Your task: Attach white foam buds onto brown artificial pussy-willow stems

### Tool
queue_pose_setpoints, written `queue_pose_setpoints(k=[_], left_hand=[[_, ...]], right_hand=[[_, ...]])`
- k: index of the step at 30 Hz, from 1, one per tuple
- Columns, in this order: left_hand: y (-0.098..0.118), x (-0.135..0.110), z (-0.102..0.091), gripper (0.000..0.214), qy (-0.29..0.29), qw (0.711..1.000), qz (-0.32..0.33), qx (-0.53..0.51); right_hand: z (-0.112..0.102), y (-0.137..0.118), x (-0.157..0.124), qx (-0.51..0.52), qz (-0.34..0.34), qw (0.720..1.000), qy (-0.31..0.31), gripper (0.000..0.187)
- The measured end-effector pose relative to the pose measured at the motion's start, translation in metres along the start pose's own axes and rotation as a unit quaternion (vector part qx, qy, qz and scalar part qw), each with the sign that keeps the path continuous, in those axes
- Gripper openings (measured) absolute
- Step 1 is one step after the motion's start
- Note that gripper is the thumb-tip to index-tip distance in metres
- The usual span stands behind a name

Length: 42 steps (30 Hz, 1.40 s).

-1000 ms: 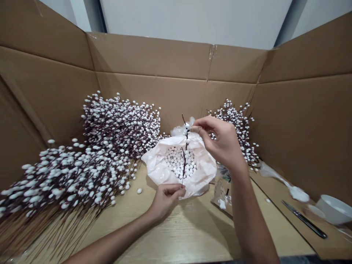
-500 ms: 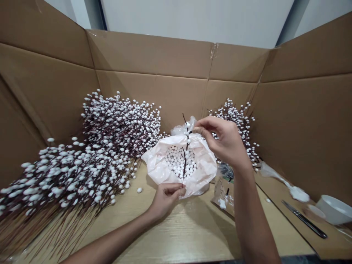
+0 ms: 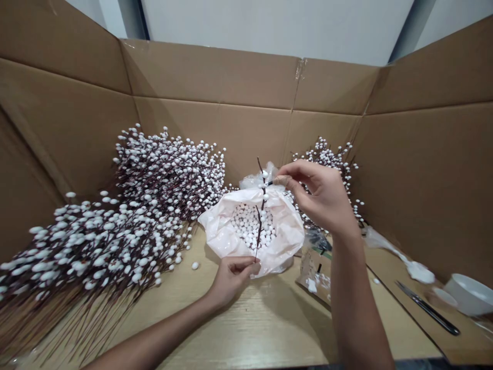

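My left hand (image 3: pixel 231 277) pinches the lower end of a thin dark twig (image 3: pixel 260 226) that stands nearly upright over an open pale plastic bag (image 3: pixel 287 231) full of small white foam beads (image 3: pixel 246 226). My right hand (image 3: pixel 319 195) is closed in a pinch near the top of the twig, fingertips at a white bead (image 3: pixel 265 175) on it. A few beads sit along the twig's upper part.
Large bundles of bead-covered branches (image 3: pixel 115 226) lie at the left, a smaller bundle (image 3: pixel 331 159) at the back right. Cardboard walls (image 3: pixel 215 82) surround the wooden table (image 3: pixel 269 324). A loose bead (image 3: pixel 195 266), a small clear packet (image 3: pixel 314 270), a knife (image 3: pixel 427 307) and a white bowl (image 3: pixel 468 293) lie around.
Almost nothing moved. My right hand shifted slightly right and up at the twig's top; my left hand kept its hold.
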<state>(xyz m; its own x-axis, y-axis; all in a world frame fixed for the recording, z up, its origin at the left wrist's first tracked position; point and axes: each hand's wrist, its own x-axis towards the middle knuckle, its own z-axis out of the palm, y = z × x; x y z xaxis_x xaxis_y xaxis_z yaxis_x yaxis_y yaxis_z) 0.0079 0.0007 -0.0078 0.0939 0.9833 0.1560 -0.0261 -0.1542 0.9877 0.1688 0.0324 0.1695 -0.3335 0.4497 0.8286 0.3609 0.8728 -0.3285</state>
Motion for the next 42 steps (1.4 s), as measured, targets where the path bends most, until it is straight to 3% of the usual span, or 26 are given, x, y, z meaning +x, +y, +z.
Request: queue_pose_setpoints(k=[18,26,34,37,42], left_hand=[[-0.003,0.001,-0.001,0.031,0.0,1.0,0.004,0.011],[0.004,-0.001,0.001,0.032,-0.006,1.0,-0.004,0.011],[0.003,-0.001,0.001,0.029,0.003,1.0,-0.006,0.009],[0.003,-0.001,0.0,0.028,0.003,1.0,-0.002,0.011],[-0.006,-0.001,-0.001,0.022,0.003,0.998,0.021,0.057]], right_hand=[[0.002,0.013,0.002,0.001,0.025,0.999,-0.028,0.012],[0.003,0.013,0.002,0.079,0.03,0.996,0.018,0.008],[0.002,0.014,0.002,0.104,0.032,0.994,0.022,0.006],[0.003,0.011,0.003,0.112,0.021,0.991,0.067,0.007],[0.004,0.007,0.004,0.074,0.001,0.97,0.232,0.006]])
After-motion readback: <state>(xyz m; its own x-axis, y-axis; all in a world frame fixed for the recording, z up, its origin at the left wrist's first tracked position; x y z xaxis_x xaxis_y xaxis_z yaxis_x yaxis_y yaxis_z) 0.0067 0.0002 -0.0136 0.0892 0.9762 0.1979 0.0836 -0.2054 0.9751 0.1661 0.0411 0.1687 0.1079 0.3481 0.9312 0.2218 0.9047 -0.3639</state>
